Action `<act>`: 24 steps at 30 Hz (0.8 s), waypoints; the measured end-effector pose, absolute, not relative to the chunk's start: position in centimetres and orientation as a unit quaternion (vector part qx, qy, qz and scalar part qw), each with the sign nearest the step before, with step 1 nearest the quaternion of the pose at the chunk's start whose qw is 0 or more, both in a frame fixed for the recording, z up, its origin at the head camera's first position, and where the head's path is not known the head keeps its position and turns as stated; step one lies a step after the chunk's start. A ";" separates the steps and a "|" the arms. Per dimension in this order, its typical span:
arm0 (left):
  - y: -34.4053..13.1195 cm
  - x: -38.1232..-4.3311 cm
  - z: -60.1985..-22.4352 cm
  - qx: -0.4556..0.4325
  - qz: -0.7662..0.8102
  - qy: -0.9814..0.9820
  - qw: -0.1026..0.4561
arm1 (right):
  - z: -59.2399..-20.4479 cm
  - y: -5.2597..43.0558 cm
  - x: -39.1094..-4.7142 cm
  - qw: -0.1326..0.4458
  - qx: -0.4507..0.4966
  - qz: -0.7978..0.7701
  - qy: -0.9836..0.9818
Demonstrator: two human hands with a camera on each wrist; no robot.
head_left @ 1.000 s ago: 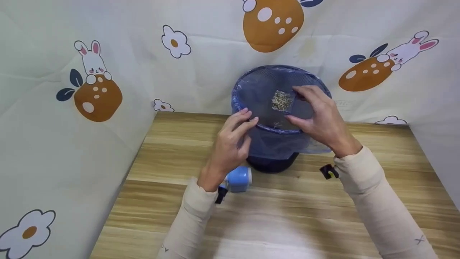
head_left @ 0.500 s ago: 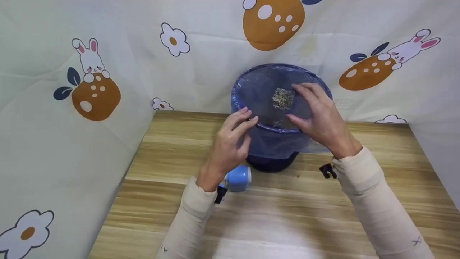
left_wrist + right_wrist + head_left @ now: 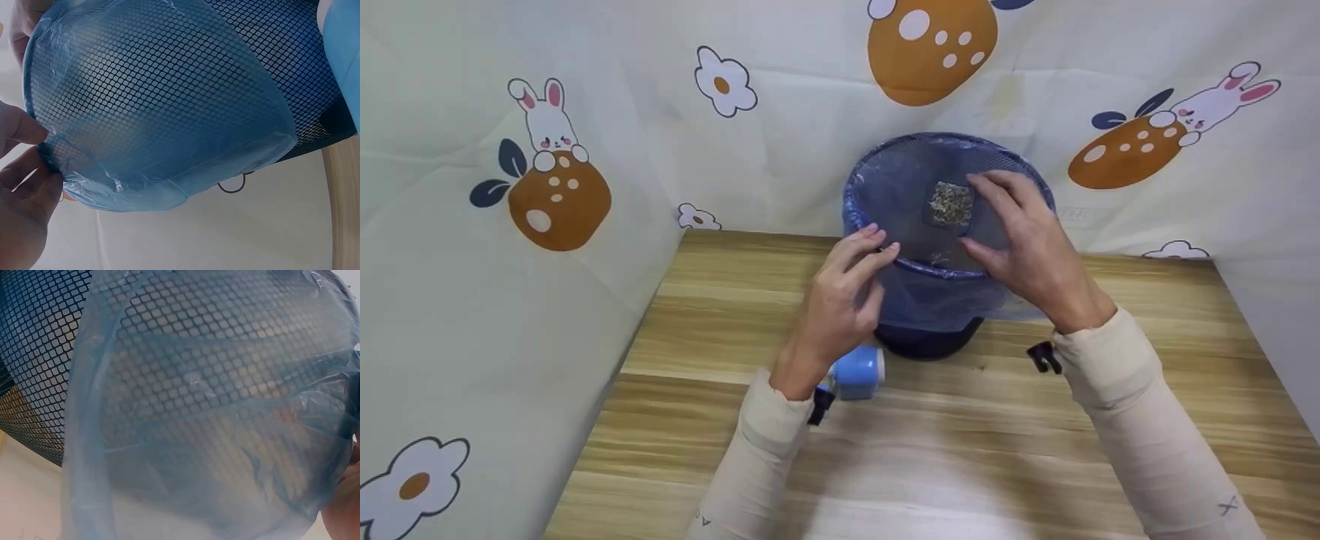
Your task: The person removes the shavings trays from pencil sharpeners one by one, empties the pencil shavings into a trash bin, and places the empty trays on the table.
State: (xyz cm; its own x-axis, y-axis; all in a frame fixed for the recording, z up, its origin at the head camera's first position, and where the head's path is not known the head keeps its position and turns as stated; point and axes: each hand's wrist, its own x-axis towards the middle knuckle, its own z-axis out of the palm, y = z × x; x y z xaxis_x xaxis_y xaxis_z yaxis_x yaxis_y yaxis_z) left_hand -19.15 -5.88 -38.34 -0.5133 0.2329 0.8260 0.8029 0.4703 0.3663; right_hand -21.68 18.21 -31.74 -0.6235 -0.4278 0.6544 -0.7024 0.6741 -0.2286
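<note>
A blue see-through bin bag [image 3: 945, 300] lines a dark mesh waste bin [image 3: 926, 341], its edge folded over the rim. My left hand [image 3: 840, 307] is at the rim's left front; in the left wrist view its thumb and fingers [image 3: 42, 188] pinch the bag [image 3: 169, 124] at the edge. My right hand [image 3: 1039, 259] reaches over the right rim, thumb and fingers curved and apart. Near its fingertips shows a square speckled patch [image 3: 951, 204]; I cannot tell what it is or whether the fingers touch it. In the right wrist view that hand [image 3: 343, 492] is mostly cut off behind the bag [image 3: 197, 416].
A small blue object with a white end [image 3: 857, 371] lies on the wooden tabletop [image 3: 945, 465], partly behind my left wrist. A printed cloth wall [image 3: 795, 150] stands close behind the bin, and another [image 3: 607, 300] rises along the left side.
The speckled patch looks squarer and sits slightly higher than a second ago. My right fingertips have moved up a little. The left hand stays at the rim.
</note>
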 end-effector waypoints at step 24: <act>-5.9 -19.2 -38.3 -0.338 -0.393 -0.772 0.369 | -31.6 17.9 -21.4 0.310 0.346 0.170 -0.869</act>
